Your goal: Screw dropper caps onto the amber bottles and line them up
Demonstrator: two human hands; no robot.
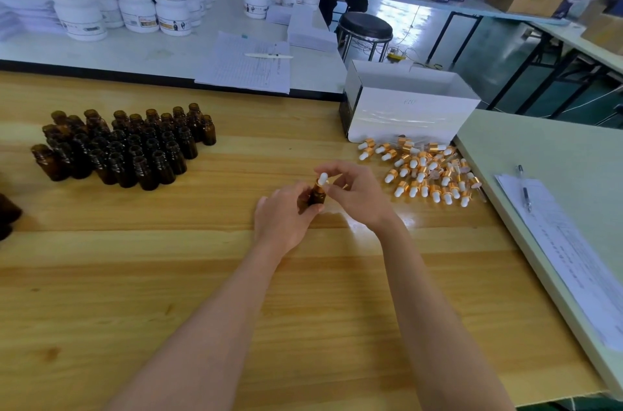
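Mid-frame, gripping the bottle (317, 197) in left hand (283, 222) fingers, pinching the dropper cap (322, 179) with right hand (357, 196) fingers; likely cross-threading if turned tilted.

A light wooden worktable (135, 275) adjoins a white table (135, 53) at its far edge and a pale green table (539, 147) at its right; beyond, a black round stool (365, 26) stands on a glossy floor (401, 13) reflecting bright light.
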